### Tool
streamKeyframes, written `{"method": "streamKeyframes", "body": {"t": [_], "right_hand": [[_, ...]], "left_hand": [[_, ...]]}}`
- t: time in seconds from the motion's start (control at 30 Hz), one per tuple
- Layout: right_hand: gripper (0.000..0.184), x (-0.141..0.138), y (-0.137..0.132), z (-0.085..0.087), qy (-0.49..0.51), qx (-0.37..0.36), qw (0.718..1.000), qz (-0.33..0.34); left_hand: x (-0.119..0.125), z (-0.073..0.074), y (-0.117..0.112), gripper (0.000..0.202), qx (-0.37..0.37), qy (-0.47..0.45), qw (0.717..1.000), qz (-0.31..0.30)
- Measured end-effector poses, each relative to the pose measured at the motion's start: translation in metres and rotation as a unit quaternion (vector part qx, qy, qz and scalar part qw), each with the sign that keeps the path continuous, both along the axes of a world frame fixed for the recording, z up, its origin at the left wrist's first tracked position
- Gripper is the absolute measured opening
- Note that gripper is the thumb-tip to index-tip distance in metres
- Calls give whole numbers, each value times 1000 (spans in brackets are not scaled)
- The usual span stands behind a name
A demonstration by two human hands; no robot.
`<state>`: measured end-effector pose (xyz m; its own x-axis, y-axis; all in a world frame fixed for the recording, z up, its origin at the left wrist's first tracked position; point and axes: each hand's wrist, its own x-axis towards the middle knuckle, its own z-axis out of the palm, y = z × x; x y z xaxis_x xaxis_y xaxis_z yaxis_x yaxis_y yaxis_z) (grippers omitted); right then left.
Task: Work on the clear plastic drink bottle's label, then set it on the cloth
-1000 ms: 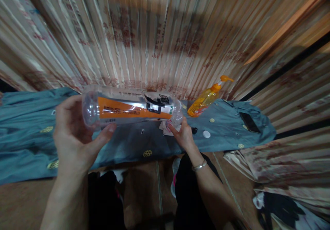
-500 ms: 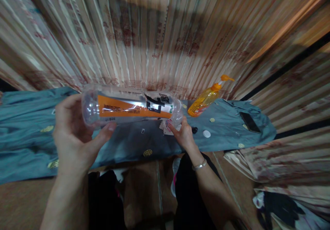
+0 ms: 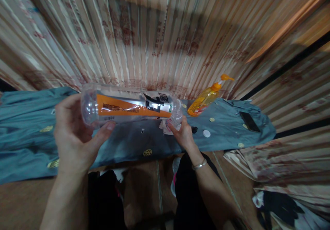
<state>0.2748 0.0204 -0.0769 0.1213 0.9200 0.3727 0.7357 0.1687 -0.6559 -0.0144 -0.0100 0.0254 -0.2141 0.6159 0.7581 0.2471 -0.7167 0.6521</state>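
Note:
A large clear plastic bottle (image 3: 123, 103) with an orange and white label lies sideways in the air above the cloth. My left hand (image 3: 74, 134) wraps round its broad base end, thumb along the lower side. At the narrow neck end, my right hand (image 3: 184, 132) grips with thumb and fingers; some fingers are hidden behind the plastic. A bunched piece of printed plastic or paper (image 3: 166, 127) shows beneath the neck, beside my right thumb; I cannot tell if the hand touches it.
Beyond my right hand stands a yellow pump bottle (image 3: 203, 101) on the teal cloth (image 3: 123, 146). A black small object (image 3: 194, 129), a white round cap (image 3: 206, 134) and a phone (image 3: 249, 122) lie to the right. Pleated curtains (image 3: 144, 34) hang close behind.
Both hands and the bottle stay almost in place. The print on the orange label reads more sharply now, and the bottle's base end sits very slightly further left.

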Motion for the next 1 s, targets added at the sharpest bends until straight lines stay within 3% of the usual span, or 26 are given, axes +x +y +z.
{"method": "streamKeyframes", "body": {"t": [0.5,1.0], "right_hand": [[57,1,1,-1,-4,-4,1000,-1],[60,0,0,0,5,-6,1000,-2]], "left_hand": [[-2,-1,0,89,-1,11,999,-30],[-3,-1,0,92,-5,25,1000,-10]]}}
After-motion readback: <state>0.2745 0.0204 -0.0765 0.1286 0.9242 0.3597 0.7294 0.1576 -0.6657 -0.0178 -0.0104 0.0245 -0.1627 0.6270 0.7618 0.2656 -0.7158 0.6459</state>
